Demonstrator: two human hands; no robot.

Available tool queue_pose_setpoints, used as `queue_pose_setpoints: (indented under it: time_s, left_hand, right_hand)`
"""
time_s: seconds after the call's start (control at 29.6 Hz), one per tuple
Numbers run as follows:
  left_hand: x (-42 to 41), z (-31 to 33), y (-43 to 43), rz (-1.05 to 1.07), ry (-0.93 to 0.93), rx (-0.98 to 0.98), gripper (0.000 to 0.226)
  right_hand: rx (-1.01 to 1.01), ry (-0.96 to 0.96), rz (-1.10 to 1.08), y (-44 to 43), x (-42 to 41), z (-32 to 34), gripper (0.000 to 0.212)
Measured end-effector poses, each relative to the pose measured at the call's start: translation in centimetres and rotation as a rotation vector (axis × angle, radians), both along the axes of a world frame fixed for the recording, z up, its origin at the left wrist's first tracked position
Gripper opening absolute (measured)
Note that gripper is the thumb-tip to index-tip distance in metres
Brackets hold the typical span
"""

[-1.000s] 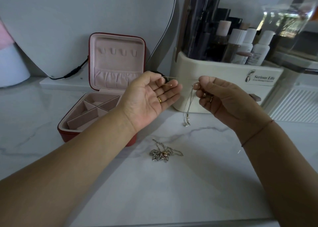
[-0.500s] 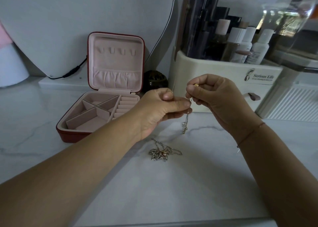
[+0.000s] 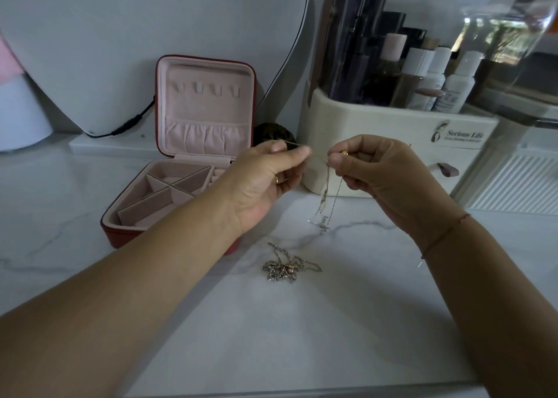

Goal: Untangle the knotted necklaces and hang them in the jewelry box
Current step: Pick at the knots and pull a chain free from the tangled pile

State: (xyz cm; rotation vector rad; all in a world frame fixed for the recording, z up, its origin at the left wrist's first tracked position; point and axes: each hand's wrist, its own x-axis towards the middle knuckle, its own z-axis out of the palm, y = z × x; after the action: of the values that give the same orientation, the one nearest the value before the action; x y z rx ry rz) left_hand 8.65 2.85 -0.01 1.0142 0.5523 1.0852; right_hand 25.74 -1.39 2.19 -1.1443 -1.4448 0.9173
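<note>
Pinching a thin necklace [image 3: 327, 198] between both hands, the person holds it up over the middle of the desk [image 3: 302, 337]. The left hand [image 3: 265, 183] has thumb and forefinger clamped on one end of the chain. The right hand [image 3: 383, 180] is curled tight round the other end, with a little gold bead [image 3: 344, 154] poking out between its fingers. The rest of the chain dangles in a doubled loop, its bottom bit just above the marble top or touching it, can't tell which.

Only readable writing is "Serious Life" [image 3: 465, 134] on the front of the cream organizer [image 3: 377, 144] at the back right of the desk. There's a smaller line under it, too blurry to make out. Bottles [image 3: 422, 77] and dark tubes are packed in the top; their labels are unreadable.

A second knotted pile of necklaces [image 3: 283, 269] lies on the desk nearer the front edge, below the hands. The red jewelry box [image 3: 114, 234] sits open toward the back left, pink lining, small hooks in the lid. The left forearm covers its near right corner. Behind it leans a big white mirror [image 3: 151, 35] with a black cable [image 3: 126, 125]. A dark round thing [image 3: 271, 133] peeks out between box and organizer.
</note>
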Motion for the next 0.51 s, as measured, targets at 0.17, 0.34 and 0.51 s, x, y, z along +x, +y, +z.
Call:
queue_pose_setpoints:
  time_s: [0.17, 0.34, 0.51]
  left_hand:
    - [-0.6, 0.8, 0.3, -0.001, -0.148, -0.038, 0.030]
    - [-1.2, 1.6, 0.2, -0.017, -0.310, -0.136, 0.010]
    - [-1.7, 2.1, 0.2, -0.036, -0.272, -0.105, 0.013]
  right_hand:
    - [-0.033, -0.024, -0.092, 0.2, 0.4, -0.1, 0.002]
    - [-0.090, -0.068, -0.144, 0.3, 0.7, -0.2, 0.004]
    - [-0.089, -0.187, -0.184, 0.3, 0.5, -0.3, 0.005]
